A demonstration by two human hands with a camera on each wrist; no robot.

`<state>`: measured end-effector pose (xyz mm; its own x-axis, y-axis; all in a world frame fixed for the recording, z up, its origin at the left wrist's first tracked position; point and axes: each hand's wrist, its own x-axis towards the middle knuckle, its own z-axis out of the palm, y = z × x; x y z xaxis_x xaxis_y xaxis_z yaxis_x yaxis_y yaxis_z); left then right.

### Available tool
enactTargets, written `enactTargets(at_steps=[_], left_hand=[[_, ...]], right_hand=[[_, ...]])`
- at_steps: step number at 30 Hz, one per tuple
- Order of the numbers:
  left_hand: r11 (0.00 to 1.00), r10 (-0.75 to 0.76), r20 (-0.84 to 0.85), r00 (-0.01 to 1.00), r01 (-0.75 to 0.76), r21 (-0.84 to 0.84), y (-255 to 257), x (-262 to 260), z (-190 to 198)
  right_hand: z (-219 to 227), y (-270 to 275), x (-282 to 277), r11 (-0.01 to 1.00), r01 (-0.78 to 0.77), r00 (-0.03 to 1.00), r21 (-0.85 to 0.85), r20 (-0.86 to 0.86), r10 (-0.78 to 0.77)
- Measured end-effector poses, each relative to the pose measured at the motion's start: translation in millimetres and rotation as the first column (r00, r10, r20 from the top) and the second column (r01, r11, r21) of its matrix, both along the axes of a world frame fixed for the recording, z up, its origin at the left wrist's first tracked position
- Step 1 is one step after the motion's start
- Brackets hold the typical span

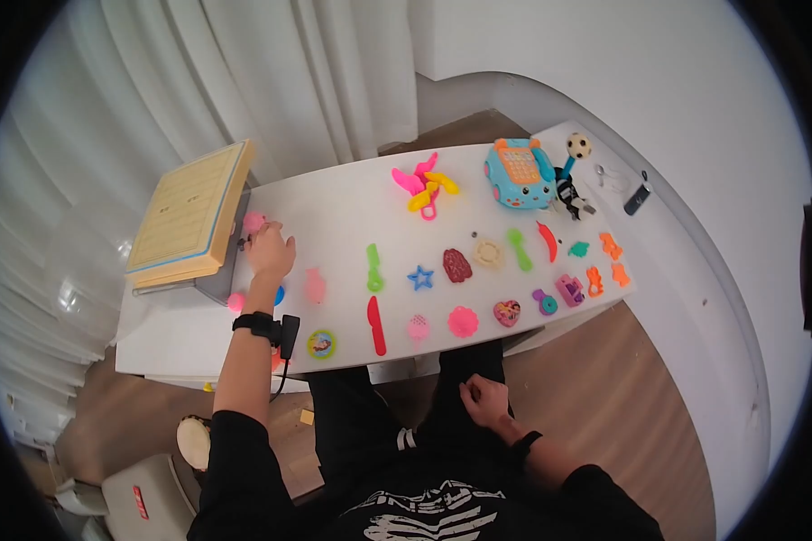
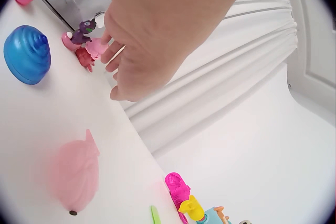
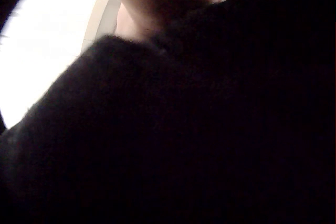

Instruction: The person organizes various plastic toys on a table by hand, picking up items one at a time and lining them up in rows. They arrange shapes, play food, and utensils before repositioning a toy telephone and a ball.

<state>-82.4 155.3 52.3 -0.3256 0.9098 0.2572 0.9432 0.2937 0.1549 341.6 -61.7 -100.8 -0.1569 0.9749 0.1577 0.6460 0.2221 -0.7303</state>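
Note:
My left hand (image 1: 271, 252) reaches over the left part of the white table, beside a grey box. In the left wrist view the hand (image 2: 142, 56) has its fingers extended near a cluster of small toys: a purple figure (image 2: 81, 33), a pink piece (image 2: 96, 48) and a red one (image 2: 85, 57). Whether a fingertip touches the pink piece cannot be told. A pink toy (image 1: 255, 221) shows just past the fingers. A blue swirl toy (image 2: 27, 55) and a pale pink toy (image 2: 76, 174) lie nearer. My right hand (image 1: 487, 400) rests on the thigh, fingers loosely curled, holding nothing visible.
A thick book (image 1: 189, 212) lies on the box at the left. Small toys spread across the table (image 1: 334, 198), among them a red knife (image 1: 375, 326) and a green spoon (image 1: 373, 269). A toy phone (image 1: 520, 176) stands at the back right, before the white curtain and wall.

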Motion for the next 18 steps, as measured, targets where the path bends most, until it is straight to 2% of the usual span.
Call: enactTargets(at_steps=[1,3,5,7,8,10,11,13,14,16,18], left_hand=[[1.0,-0.021,-0.001,1.0,0.021,-0.005,5,6,-4],[0.971,-0.237,0.15,0.96,0.227,0.081,13,18,-13],[0.87,-0.492,0.215,0.844,0.469,0.15,13,65,-9],[0.757,-0.646,0.216,0.733,0.65,0.058,11,119,12],[0.752,-0.653,0.224,0.724,0.656,0.071,15,140,12],[0.753,-0.643,0.129,0.755,0.654,-0.076,27,175,10],[0.747,-0.651,0.142,0.746,0.663,-0.057,36,185,10],[0.772,-0.603,0.111,0.79,0.613,-0.17,55,203,8],[0.766,-0.612,0.119,0.782,0.623,-0.156,61,210,8],[0.814,-0.564,-0.027,0.825,0.551,-0.186,68,219,8],[0.816,-0.562,-0.026,0.827,0.55,-0.177,76,226,7]], right_hand=[[1,0,-2,1.0,0.021,1.0,-0.005,-0.001,-0.021],[3,0,-4,1.0,0.0,1.0,-0.012,0.011,0.0],[4,1,-6,1.0,0.013,1.0,-0.004,0.007,-0.013],[5,0,-8,1.0,0.025,1.0,0.005,0.011,-0.025],[4,-1,-8,1.0,0.024,0.999,-0.004,0.023,-0.023],[2,-1,-4,0.999,0.032,0.998,-0.014,0.054,-0.031],[0,-2,-4,0.999,0.042,0.996,-0.007,0.076,-0.041],[1,-3,-3,0.996,0.049,0.999,0.073,0.019,-0.05],[1,-4,-2,0.995,0.058,0.998,0.08,0.034,-0.061],[2,-5,1,0.996,0.067,0.998,0.06,0.009,-0.068],[4,-5,2,0.996,0.067,0.997,0.053,0.029,-0.069]])
